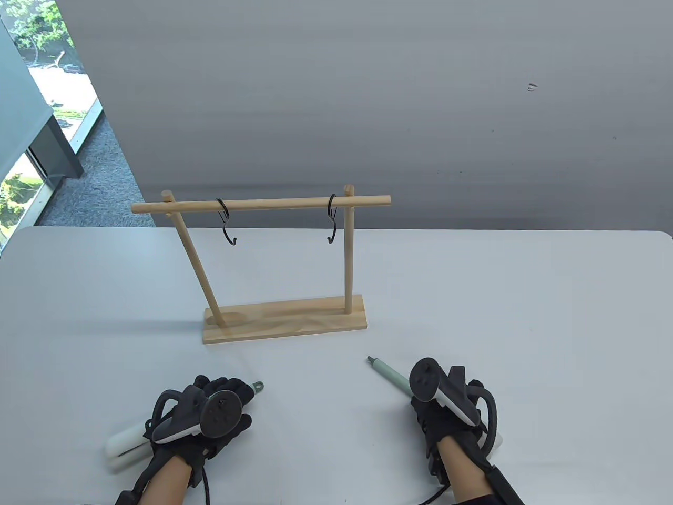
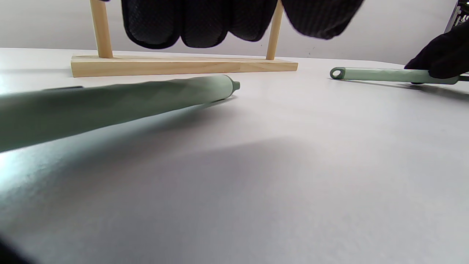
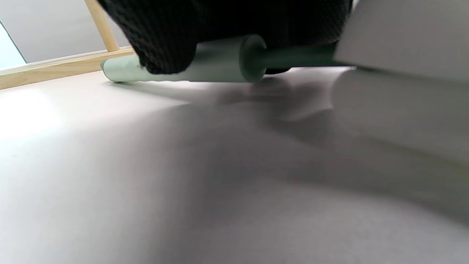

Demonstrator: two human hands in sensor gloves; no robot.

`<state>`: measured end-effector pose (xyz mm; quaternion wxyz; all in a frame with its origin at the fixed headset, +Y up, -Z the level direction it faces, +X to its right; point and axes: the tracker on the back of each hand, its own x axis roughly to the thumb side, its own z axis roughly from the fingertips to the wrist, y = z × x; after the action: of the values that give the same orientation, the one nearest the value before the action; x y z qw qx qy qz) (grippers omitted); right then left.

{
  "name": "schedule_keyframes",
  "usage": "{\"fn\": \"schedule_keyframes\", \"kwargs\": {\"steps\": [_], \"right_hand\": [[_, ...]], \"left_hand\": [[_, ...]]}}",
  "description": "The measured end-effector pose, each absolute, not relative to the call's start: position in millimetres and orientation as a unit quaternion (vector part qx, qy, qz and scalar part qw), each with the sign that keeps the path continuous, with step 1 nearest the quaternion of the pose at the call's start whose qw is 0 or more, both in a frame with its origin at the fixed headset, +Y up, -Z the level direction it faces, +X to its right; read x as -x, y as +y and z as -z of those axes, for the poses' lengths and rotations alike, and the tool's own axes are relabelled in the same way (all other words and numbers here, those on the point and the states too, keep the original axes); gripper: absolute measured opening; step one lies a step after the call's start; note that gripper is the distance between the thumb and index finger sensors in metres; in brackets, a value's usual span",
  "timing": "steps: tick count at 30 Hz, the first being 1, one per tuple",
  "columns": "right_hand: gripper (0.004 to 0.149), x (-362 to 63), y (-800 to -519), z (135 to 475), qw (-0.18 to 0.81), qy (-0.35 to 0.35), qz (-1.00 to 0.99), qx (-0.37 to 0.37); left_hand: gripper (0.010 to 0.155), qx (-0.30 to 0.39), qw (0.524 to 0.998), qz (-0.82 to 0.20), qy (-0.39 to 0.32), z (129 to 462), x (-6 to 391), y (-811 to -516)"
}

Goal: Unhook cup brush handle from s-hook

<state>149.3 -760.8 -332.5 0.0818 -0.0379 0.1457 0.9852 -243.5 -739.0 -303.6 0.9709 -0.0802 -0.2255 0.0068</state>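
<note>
Left hand: the left hand [image 1: 210, 415] lies low over a brush [image 2: 110, 106] on the table [image 1: 473, 315]; the tracker covers the palm, and the left wrist view shows the fingers [image 2: 205, 22] hanging above the handle with a gap, so whether it holds the brush cannot be told.
Left brush: matte sage-green handle, faceted; its hanging loop [image 1: 257, 387] pokes out past the fingertips, and a white foam head [image 1: 123, 447] shows behind the wrist.
Right hand: the right hand [image 1: 441, 410] rests on a second brush [image 1: 389, 374]; in the right wrist view the fingers [image 3: 165, 44] curl over the handle, which lies on the table. The underside of the grip is hidden.
Right brush: same green, rounded handle with a flared collar [image 3: 253, 58] narrowing to a thin stem; its loop end points toward the rack. The head is a white blur at the right wrist view's edge.
Rack: pale wooden rack [image 1: 284, 326] beyond both hands, a flat base, two dowel posts and a round crossbar [image 1: 263, 205].
Hooks: two thin black wire s-hooks, left hook [image 1: 227, 223] and right hook [image 1: 332, 218], hang bare on the crossbar; both brushes are off them, well apart from the rack.
Table: smooth white top, shadowed under the hands.
</note>
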Motion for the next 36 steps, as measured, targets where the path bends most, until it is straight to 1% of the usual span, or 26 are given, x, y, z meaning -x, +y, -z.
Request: {"fn": "schedule_keyframes", "kwargs": {"steps": [8,13,16,17,18,22,26,32,36], "right_hand": [[0.055,-152,-758,332,0.099,0.136,-0.985,0.034],[0.056,-152,-749,328,0.109,0.107,-0.988,0.024],[0.065,-149,-745,324,0.12,0.07,-0.99,0.006],[0.068,-146,-743,322,0.128,0.044,-0.991,-0.007],[0.068,-144,-742,321,0.128,0.033,-0.991,-0.014],[0.075,-130,-738,315,0.097,0.005,-0.994,-0.056],[0.078,-112,-738,309,0.058,-0.012,-0.993,-0.102],[0.08,-93,-742,304,0.012,-0.019,-0.989,-0.147],[0.082,-90,-743,303,0.003,-0.02,-0.988,-0.154]], "left_hand": [[0.06,0.077,0.972,-0.009,-0.223,304,244,-739],[0.063,0.06,0.974,-0.015,-0.218,303,243,-736],[0.069,0.05,0.975,-0.012,-0.215,302,240,-734],[0.072,0.045,0.976,-0.009,-0.214,302,239,-733],[0.074,0.043,0.976,-0.005,-0.215,301,238,-733],[0.081,0.04,0.975,0.017,-0.219,300,231,-734],[0.086,0.045,0.973,0.035,-0.222,299,226,-735],[0.087,0.052,0.971,0.035,-0.23,299,225,-737],[0.087,0.056,0.971,0.039,-0.23,299,225,-739]]}}
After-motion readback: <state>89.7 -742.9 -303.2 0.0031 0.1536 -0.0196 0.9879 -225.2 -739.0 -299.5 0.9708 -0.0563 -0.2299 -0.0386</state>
